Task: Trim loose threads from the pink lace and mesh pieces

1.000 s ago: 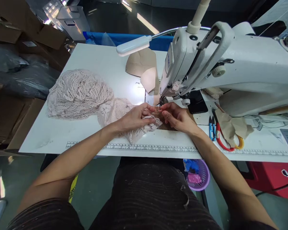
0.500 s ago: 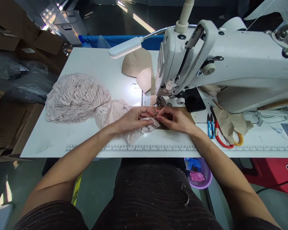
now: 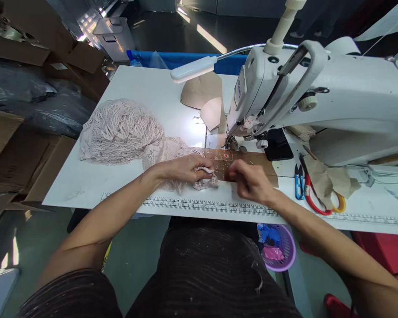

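Note:
My left hand is closed on an edge of pale pink lace fabric, in front of the sewing machine's needle area. A small gathered end of the lace pokes out past the fingertips. From there the fabric runs left into a large heap of lace. To the right of the lace, apart from it, my right hand is curled over the brown strip on the machine bed. Its fingertips are smeared by motion, so whatever they pinch, if anything, cannot be made out.
The white sewing machine rises at right, its lamp reaching left. Card patterns lie behind the needle. A black phone, blue thread snips and red-and-yellow scissors lie right. A ruler follows the front edge.
My right hand has pulled away from the lace, moving right and toward me. My left hand has stayed with the fabric, its fingers now folded over the edge. The camera view has shifted slightly.

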`<state>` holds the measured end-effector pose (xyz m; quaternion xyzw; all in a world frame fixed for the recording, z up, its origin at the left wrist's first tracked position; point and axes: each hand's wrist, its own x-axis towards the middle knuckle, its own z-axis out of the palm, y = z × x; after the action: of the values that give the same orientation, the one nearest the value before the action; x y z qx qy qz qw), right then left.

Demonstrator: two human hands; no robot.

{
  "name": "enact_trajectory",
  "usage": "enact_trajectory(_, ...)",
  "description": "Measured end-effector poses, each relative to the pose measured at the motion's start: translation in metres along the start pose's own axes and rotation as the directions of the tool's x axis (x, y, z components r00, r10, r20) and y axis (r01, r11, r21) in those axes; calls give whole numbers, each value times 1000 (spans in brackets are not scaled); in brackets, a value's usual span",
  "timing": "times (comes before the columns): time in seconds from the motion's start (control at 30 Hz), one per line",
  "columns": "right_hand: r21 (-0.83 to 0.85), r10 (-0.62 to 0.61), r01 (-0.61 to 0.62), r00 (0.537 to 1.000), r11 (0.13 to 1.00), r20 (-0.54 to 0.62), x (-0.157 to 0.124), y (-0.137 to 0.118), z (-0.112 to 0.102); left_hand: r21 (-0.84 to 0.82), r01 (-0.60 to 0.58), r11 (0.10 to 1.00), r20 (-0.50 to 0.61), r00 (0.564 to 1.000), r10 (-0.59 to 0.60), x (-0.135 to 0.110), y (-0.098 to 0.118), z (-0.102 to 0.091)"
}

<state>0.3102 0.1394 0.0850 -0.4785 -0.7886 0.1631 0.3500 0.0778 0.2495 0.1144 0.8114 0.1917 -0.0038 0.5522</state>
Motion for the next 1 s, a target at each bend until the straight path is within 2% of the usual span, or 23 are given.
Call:
enact_trajectory(0.1, -242, 241, -251, 968, 937, -72, -22, 11, -36, -81, 22, 996, -54, 998, -26, 2, 2, -1)
enact_trajectory(0.2, -206, 400, -398, 916, 894, -37, -31, 8, -57, -169, 30, 985, -132, 990, -53, 8, 6, 6)
enact_trajectory(0.27, -66, 408, -408, 913, 911, -14, -24, 2, -53, -184, 29, 982, -170, 984, -61, 12, 9, 13)
enact_trajectory(0.37, 209, 337, -346, 938, 915, 79, -2, -5, -30, -167, -19, 986, -247, 969, -23, 15, 8, 21)
enact_trajectory(0.43, 396, 291, -351, 934, 848, 205, 15, -5, -14, -165, -60, 984, -288, 958, 10, 16, 5, 23)
enact_trajectory(0.5, 497, 280, -408, 907, 766, 315, 29, -1, -4, -161, -81, 984, -339, 940, 22, 15, 1, 23)
enact_trajectory(0.57, 506, 326, -481, 871, 716, 366, 36, 4, 1, -141, -69, 988, -410, 912, 6, 14, 0, 21)
enact_trajectory(0.67, 502, 420, -537, 843, 677, 336, 38, 10, 2, -111, -18, 994, -445, 895, -33, 12, 1, 18)
enact_trajectory(0.77, 545, 439, -528, 848, 651, 298, 35, 13, 3, -29, 14, 999, -445, 895, -26, 9, 4, 20)
enact_trajectory(0.87, 587, 427, -510, 857, 629, 287, 33, 13, 6, 84, 24, 996, -494, 869, 21, 9, 6, 25)
enact_trajectory(1.0, 583, 428, -506, 860, 635, 279, 33, 8, 4, 132, 6, 991, -508, 859, 62, 8, 7, 26)
